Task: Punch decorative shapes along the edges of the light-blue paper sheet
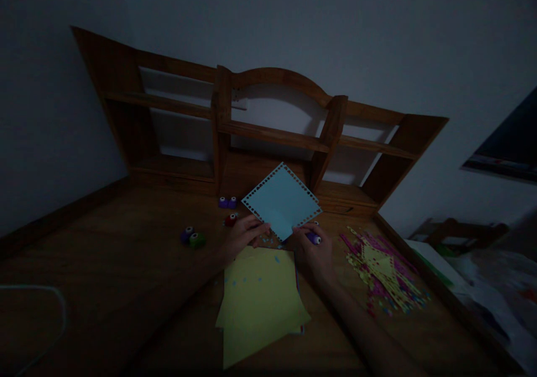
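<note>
A light blue square sheet of paper (283, 203) is held up corner-down, with small cut-out shapes along its edges. My left hand (247, 234) pinches its lower left edge. My right hand (314, 254) is closed around a purple craft punch (312, 237) at the lower right edge, its thumb by the paper; the punch's jaw is hidden. Below lies a stack of yellow paper (262, 298) with blue punched bits on it. A red punch (230, 220) stands left of the sheet, and purple punches (227, 202) sit behind it.
A green punch (196, 240) and another purple punch (187, 233) stand at left. Yellow and pink punched strips (381, 268) are heaped at right. A wooden shelf unit (272, 136) rises at the back of the desk. A pale cable (62, 304) curves at lower left.
</note>
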`<state>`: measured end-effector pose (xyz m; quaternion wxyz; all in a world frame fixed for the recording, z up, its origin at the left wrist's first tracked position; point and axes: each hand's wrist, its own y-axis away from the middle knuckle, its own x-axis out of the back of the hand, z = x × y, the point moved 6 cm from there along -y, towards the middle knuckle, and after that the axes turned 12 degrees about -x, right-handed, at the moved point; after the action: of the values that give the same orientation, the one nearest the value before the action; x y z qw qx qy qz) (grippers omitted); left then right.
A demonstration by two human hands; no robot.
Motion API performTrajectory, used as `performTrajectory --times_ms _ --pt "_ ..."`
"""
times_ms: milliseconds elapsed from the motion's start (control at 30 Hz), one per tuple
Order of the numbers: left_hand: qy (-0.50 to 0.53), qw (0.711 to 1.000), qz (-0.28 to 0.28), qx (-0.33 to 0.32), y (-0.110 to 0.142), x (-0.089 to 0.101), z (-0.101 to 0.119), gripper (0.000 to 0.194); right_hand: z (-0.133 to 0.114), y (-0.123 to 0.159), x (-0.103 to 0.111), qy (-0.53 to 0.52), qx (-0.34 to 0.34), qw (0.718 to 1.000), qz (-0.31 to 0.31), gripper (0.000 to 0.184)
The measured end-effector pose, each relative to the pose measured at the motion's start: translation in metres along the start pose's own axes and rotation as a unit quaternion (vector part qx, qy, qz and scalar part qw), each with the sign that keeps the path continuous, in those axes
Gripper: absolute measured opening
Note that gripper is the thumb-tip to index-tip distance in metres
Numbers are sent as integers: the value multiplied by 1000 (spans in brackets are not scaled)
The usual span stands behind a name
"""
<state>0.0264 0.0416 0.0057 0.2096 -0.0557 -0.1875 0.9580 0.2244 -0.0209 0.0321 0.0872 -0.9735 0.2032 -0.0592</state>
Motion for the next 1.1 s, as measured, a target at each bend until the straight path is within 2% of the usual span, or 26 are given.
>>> performTrajectory --times_ms 567,1100 --pt "-3 1000 7 14 1 0 4 34 4 -2 2 19 10 1000 16 22" --pt "-1 1000 2 12 1 1 -1 32 -4 1 2 14 -4 1000 12 23"
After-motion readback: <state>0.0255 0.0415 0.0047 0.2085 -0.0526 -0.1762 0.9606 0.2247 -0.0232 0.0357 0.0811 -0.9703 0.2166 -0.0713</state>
